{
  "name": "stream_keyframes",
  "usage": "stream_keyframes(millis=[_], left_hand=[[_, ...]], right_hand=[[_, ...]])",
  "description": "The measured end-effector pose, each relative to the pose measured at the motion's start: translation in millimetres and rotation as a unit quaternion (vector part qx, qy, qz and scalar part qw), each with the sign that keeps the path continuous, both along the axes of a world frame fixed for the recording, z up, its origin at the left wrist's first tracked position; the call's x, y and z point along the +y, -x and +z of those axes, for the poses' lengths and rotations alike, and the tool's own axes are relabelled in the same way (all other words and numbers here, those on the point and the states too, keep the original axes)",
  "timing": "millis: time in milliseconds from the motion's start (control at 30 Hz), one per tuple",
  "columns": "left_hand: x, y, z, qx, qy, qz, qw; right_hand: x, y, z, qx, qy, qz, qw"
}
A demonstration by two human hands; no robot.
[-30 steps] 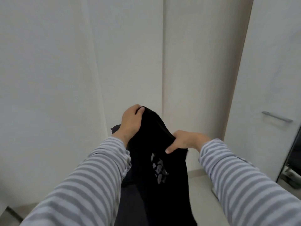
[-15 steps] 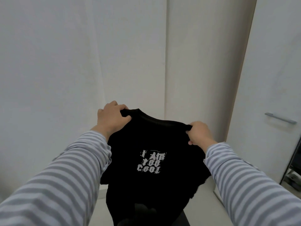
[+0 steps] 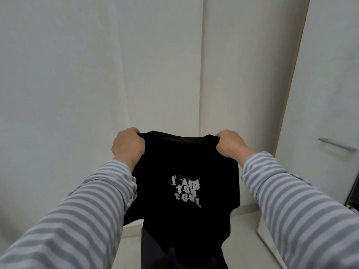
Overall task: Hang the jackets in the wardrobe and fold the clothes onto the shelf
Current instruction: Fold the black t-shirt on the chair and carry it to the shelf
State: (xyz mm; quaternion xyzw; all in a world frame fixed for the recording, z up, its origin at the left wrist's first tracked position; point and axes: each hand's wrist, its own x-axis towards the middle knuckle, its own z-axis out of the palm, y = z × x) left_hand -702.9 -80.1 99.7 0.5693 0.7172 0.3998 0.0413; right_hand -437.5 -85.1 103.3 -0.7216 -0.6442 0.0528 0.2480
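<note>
We've got the black T-shirt (image 3: 184, 183) held up in front of us, dead centre in view, hanging free with nothing visibly supporting it from below. Our left hand (image 3: 127, 147) at nine o'clock of the collar pinches the shoulder seam, fingers curled tight into the fabric; our right hand (image 3: 231, 144) at three o'clock grips the other shoulder the same way. The neckline is stretched nearly level between them, white print facing us, a bit blurred.

To fold this well, we reckon the grip wants to stay even, shoulders level, so the body hangs straight and the sleeves drop clear. The hem at six o'clock looks bunched against something dark below, so a gentle shake should settle it. No shelf in sight; a white door with its grey handle (image 3: 337, 144) sits at three o'clock, so we'll need somewhere to carry it.
</note>
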Motion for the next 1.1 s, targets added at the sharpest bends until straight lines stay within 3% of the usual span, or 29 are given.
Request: stream_keyframes(millis=[167, 333, 533, 600, 700, 833, 967, 1033, 1100], left_hand=[[5, -4, -7, -0.176, 0.001, -0.064, 0.982], [5, -13, -2, -0.197, 0.042, -0.150, 0.968], [0, -19, 3, -0.437, 0.035, -0.242, 0.866], [-1, -20, 3, -0.454, 0.042, -0.248, 0.855], [4, -16, 3, -0.407, 0.033, -0.231, 0.883], [8, -9, 2, -0.382, 0.030, -0.229, 0.895], [13, -5, -3, -0.410, 0.020, -0.221, 0.884], [16, -1, -4, -0.423, 0.011, -0.206, 0.882], [21, 3, -7, -0.431, 0.003, -0.189, 0.883]], right_hand=[[2, -7, -11, 0.003, 0.028, -0.036, 0.999], [3, -13, -13, 0.043, -0.006, -0.079, 0.996], [2, -17, -25, 0.115, -0.063, -0.146, 0.981], [0, -12, -24, 0.124, -0.079, -0.167, 0.975], [3, -3, -15, 0.206, -0.049, -0.150, 0.966], [7, 13, -12, 0.406, -0.004, -0.064, 0.912], [-5, 25, -13, 0.613, 0.048, 0.088, 0.784], [0, 28, -18, 0.677, 0.063, 0.140, 0.720], [7, 33, -21, 0.687, 0.064, 0.150, 0.708]])
